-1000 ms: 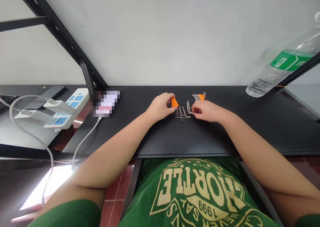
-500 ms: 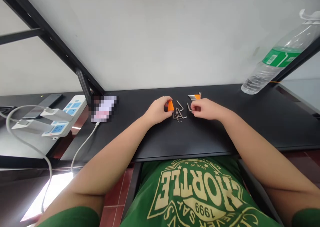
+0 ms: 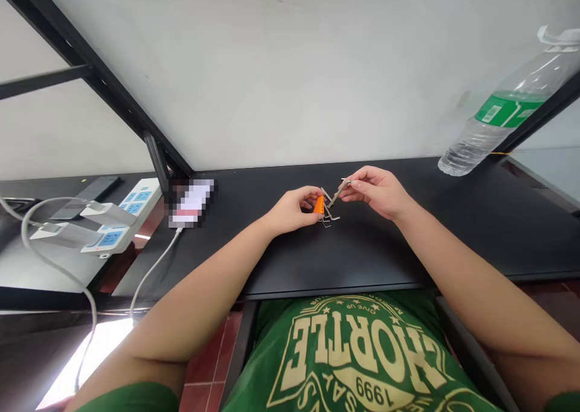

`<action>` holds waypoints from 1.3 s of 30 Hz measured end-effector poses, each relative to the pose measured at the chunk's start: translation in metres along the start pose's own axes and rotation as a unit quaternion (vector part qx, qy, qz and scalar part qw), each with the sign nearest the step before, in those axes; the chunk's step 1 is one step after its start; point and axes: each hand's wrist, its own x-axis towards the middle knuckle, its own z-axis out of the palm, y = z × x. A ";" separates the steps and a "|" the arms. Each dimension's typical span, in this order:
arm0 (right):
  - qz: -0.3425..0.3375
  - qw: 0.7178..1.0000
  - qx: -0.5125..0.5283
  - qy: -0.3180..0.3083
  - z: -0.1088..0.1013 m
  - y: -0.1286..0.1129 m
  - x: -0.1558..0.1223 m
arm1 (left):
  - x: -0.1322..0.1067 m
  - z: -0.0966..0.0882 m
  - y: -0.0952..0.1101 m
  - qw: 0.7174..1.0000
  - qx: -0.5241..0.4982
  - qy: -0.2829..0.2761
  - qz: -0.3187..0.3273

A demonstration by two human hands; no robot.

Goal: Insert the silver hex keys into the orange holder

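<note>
My left hand (image 3: 295, 211) pinches an orange hex key holder (image 3: 319, 205) between thumb and fingers, its row of holes turned toward the right. In my right hand (image 3: 377, 191) is a hex key (image 3: 340, 191), gripped near its upper end and slanting down to the left. Its lower end comes close to the holder; whether they touch I cannot tell. Several loose hex keys (image 3: 334, 218) lie on the black table just under and beside the holder, partly covered by it. The second orange holder, filled with keys, is mostly hidden behind my right hand.
A phone (image 3: 193, 202) with a white charging cable lies to the left on the table (image 3: 335, 261). Further left are a power strip (image 3: 131, 212) with chargers and a dark phone (image 3: 86, 196). A large water bottle (image 3: 492, 122) leans at the back right, near the wall.
My right hand has lifted a hex key off the table and brought it left toward the holder. My left hand has shifted slightly right and turned the holder so its holes show.
</note>
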 end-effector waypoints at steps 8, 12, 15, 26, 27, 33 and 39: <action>-0.020 0.999 0.018 0.019 0.004 0.007 0.001 | -0.001 0.006 -0.002 0.998 -0.067 -0.017 0.002; -0.020 0.999 0.042 0.022 0.014 0.003 -0.002 | -0.001 0.008 0.000 0.998 0.005 0.058 0.038; -0.020 0.998 0.054 0.030 0.022 0.002 -0.003 | -0.002 0.010 0.004 0.984 0.092 0.135 0.066; -0.088 0.989 0.080 0.091 0.034 0.008 -0.002 | -0.004 0.011 0.002 0.961 0.181 0.195 0.082; -0.089 0.989 0.076 0.088 0.035 0.008 -0.002 | -0.005 0.011 0.001 0.962 0.177 0.192 0.082; -0.134 0.986 0.020 0.093 0.037 0.008 -0.006 | -0.006 0.012 0.000 0.964 0.170 0.195 0.064; -0.166 0.974 -0.033 0.154 0.044 0.005 -0.009 | -0.008 0.012 0.004 0.956 0.201 0.206 0.051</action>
